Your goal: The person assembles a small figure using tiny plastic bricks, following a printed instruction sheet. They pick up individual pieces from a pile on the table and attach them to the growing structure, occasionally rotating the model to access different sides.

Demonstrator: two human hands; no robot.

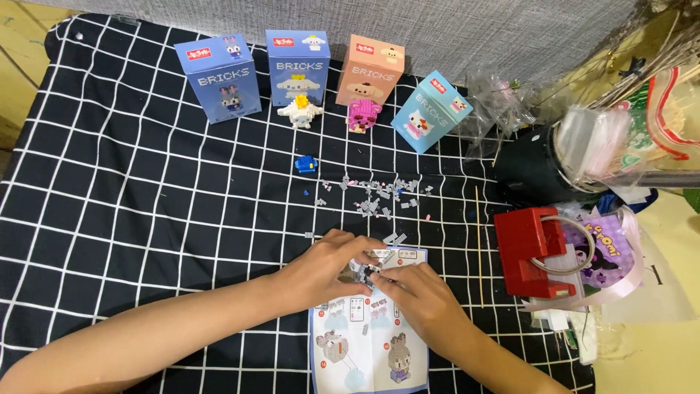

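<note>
**Two hands close on a small grey brick build over the instruction sheet**

A black cloth with a white grid point(131, 182) covers the whole work surface. Along its far edge stand four cardboard boxes: a blue box point(219, 76) at the left, a second blue box point(297, 66) beside it, a peach box point(370, 69) next, and a light-blue box point(431, 111) tilted at the right end. At the right side sit a dark round container point(532, 171) stuffed with clear bags, and nearer, a red block-shaped object point(531, 252) with a metal ring on it.

At the near middle lies the instruction sheet point(368, 343), printed with pictures of building steps. The left hand point(328, 270) and the right hand point(423, 295) meet above its far edge, fingers curled in and pinched together around a small grey brick build point(367, 268), which is mostly hidden between them; how firmly each hand holds it cannot be told.

Just in front of the boxes stand a finished white figure point(300, 113) and a finished pink figure point(362, 115). A small blue piece point(306, 164) lies alone nearer in. Loose grey bricks point(375, 197) are scattered between the figures and the hands. A thin wooden stick point(479, 241) lies to the right of the sheet.
</note>
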